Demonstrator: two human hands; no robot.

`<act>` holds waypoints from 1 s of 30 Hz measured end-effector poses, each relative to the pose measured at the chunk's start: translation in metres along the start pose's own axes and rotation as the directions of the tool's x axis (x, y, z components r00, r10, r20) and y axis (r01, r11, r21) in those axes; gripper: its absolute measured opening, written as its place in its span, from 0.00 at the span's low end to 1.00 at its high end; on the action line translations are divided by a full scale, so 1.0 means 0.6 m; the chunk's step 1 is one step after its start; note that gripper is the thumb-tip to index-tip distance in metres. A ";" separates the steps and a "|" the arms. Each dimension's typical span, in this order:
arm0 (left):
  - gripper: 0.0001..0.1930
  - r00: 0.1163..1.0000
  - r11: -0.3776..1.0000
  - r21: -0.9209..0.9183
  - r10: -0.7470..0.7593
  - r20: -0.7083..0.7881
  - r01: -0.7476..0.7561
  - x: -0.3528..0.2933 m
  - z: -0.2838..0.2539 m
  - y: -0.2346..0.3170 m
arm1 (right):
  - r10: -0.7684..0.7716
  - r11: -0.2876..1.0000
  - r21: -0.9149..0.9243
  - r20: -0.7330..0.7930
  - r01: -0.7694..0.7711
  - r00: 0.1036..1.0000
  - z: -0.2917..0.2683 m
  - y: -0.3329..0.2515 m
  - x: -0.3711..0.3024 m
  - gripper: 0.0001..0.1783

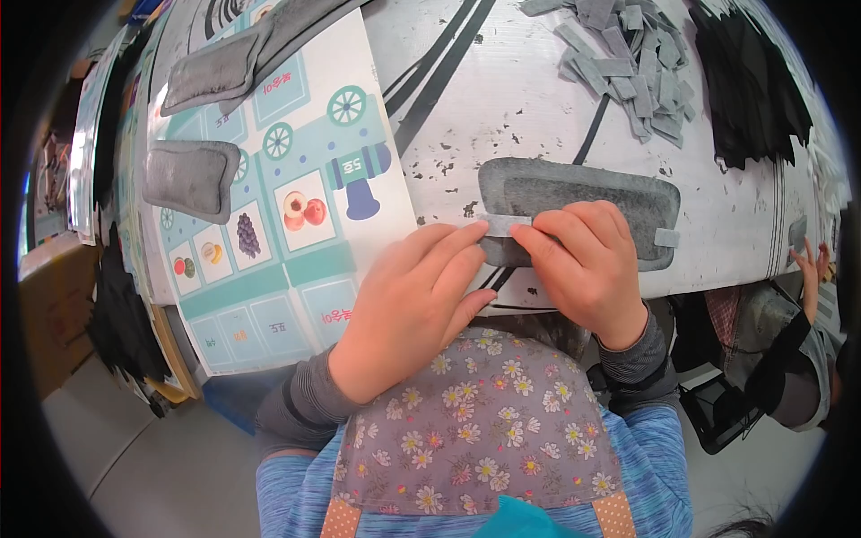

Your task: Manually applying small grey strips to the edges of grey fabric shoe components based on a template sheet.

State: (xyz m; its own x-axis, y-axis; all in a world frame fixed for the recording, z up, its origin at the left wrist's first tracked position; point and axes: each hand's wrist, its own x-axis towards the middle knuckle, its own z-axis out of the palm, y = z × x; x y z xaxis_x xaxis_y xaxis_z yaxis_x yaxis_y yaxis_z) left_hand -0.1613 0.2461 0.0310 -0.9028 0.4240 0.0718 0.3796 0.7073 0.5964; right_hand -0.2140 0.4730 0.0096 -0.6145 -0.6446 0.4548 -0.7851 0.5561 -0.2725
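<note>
Right hand (pixel 585 266) has thumb and index finger clamped on the right end of a light grey strip (pixel 502 223); left hand (pixel 421 291) lays fingertips on its left end, thumb apart. Strip sits over the left part of a dark grey pad (pixel 592 193) on the counter (pixel 538 117), second strip (pixel 666 238) at the pad's right edge. Beyond: strip pile (pixel 641 72), black bundle (pixel 752 90) to its right; fruit-picture sheet (pixel 314 266) at left, grey pads (pixel 188 179) on it
</note>
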 end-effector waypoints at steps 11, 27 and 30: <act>0.34 0.995 0.985 0.175 -0.027 0.097 0.009 0.014 0.003 0.018 | 0.130 0.992 -0.001 0.070 -0.130 0.989 -0.012 -0.017 -0.001 0.13; 0.31 0.994 0.968 0.246 -0.071 0.083 0.048 0.028 0.013 0.043 | 0.913 0.394 0.163 0.041 -0.904 0.405 -0.159 0.088 -0.158 0.09; 0.34 0.997 0.971 0.235 -0.055 0.057 0.040 0.018 0.017 0.039 | 0.910 0.386 0.200 0.076 -0.901 0.407 -0.155 0.090 -0.149 0.09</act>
State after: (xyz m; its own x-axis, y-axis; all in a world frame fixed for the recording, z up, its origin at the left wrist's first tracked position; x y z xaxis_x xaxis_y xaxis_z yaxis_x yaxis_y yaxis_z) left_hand -0.1601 0.2727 0.0377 -0.9093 0.4160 -0.0072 0.3798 0.8371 0.3938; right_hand -0.1945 0.6096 0.0329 -0.9707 0.2040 -0.1273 0.2348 0.6903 -0.6844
